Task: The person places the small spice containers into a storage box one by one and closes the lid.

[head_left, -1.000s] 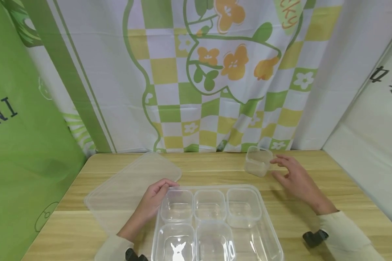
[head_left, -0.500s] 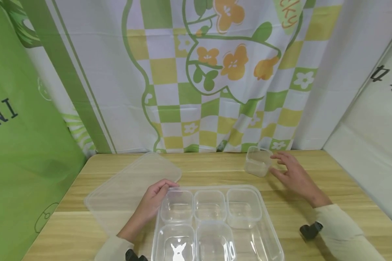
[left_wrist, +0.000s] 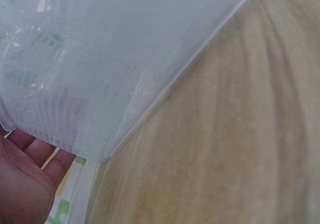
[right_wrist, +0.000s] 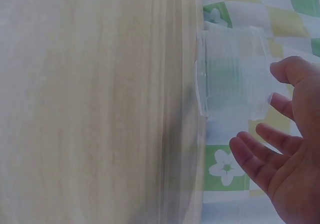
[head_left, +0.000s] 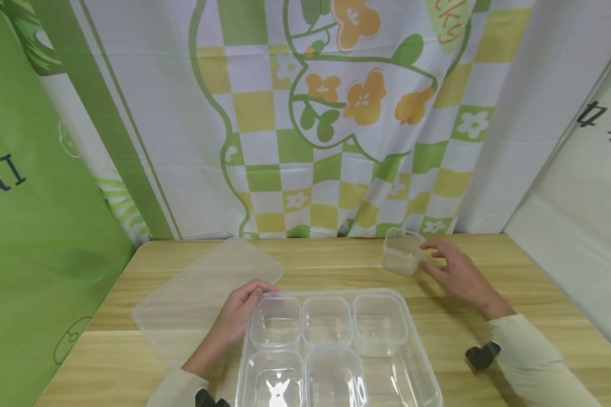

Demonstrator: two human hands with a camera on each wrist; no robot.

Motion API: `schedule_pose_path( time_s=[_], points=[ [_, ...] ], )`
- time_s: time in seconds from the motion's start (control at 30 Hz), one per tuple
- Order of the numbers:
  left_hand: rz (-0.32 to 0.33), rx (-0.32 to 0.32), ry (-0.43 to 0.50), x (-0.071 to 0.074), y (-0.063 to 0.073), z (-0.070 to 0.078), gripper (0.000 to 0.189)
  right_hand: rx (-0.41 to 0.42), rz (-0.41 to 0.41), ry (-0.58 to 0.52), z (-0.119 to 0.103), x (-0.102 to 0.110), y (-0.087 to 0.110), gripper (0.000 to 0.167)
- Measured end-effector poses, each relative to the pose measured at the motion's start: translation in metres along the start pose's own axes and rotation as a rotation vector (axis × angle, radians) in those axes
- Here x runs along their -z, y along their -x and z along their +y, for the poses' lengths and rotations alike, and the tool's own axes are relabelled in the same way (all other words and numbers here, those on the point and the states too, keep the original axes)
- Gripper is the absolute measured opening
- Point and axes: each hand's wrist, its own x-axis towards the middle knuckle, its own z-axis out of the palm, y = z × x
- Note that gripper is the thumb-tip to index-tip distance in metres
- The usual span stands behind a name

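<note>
A large clear plastic box stands at the front middle, with several small clear cups set inside it in rows. At its far left corner lies my left hand, its fingers extended along the outside of the back wall. In the left wrist view those fingers touch the wall beneath the rim. A loose square clear cup sits near the table's back edge. My right hand is beside it on the right, thumb and forefinger tips right at its side, the other fingers spread loosely.
A flat translucent lid lies on the wooden table at the left, partly behind my left arm. A checked curtain hangs directly behind the back edge. Black wrist devices are worn over both sleeves.
My right hand has moved slightly left to the loose cup, thumb and forefinger closing the gap to its side. The left hand, the box and the lid have stayed put.
</note>
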Motion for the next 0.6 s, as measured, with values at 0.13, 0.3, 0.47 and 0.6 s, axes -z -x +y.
schedule_pose_path(
  time_s=[0.13,0.3,0.47,0.6],
  points=[
    [0.003,-0.001,-0.002,-0.0001,0.0004,-0.0002,0.031,0.02,0.015,-0.016,-0.0001,-0.0016,-0.0004,0.036],
    [0.006,-0.01,-0.011,0.0,-0.0001,-0.0022,0.03,0.02,0.036,-0.025,-0.0006,-0.0044,-0.0009,0.035],
    [-0.003,-0.021,-0.018,-0.0003,-0.0001,-0.0037,0.031,0.027,0.052,-0.022,0.0005,-0.006,-0.0015,0.031],
    [-0.005,-0.025,-0.016,-0.0002,-0.0001,-0.0035,0.031,0.058,0.075,-0.029,0.0018,-0.0067,-0.0021,0.022]
  ],
)
